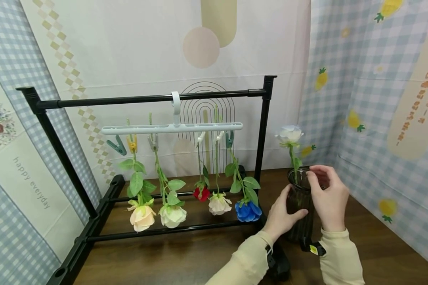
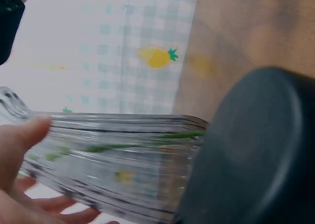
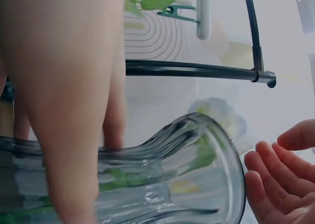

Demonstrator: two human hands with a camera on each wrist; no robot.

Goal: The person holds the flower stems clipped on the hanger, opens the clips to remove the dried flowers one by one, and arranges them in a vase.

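A dark ribbed glass vase [image 1: 297,198] stands on the wooden table to the right of the rack, with a white rose [image 1: 289,135] upright in it. My left hand [image 1: 283,215] grips the vase's side, thumb across the front. In the left wrist view the thumb and fingers [image 2: 15,165] wrap the ribbed glass [image 2: 123,155], green stem showing inside. My right hand [image 1: 328,194] hovers at the rim with fingers loosely curved. In the right wrist view its fingertips [image 3: 275,184] lie just off the vase mouth [image 3: 187,170] and hold nothing.
A black rack [image 1: 264,118] carries a white clip hanger [image 1: 171,127]. Peach [image 1: 142,217], white [image 1: 172,215], red [image 1: 201,193], cream [image 1: 219,204] and blue [image 1: 247,211] flowers hang head-down from it. One teal clip [image 1: 117,146] holds nothing. Printed cloth walls surround the table.
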